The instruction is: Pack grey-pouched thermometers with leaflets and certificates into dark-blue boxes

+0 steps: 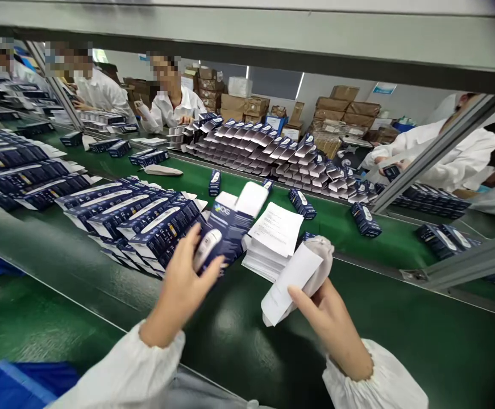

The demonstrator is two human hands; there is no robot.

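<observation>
My left hand [187, 278] grips a dark blue printed box [225, 227], slightly blurred, whose white top flap stands open. In my right hand [332, 318] are a folded white paper [292, 284] and a pale wrapped item [321, 255] behind it, the thumb pressing on the paper. Between the two hands, just beyond them, sits a stack of printed leaflets [276, 230]. Left of the held box, several blue boxes [145, 218] lie in rows with their end flaps raised.
A green conveyor [247, 196] carries scattered blue boxes [302, 204] and a pale wrapped item [162, 170]. Beyond it rises a long pile of open boxes [256, 147]. People in white coats work opposite. A metal post [435, 153] slants at right; a blue bin [12, 386] is lower left.
</observation>
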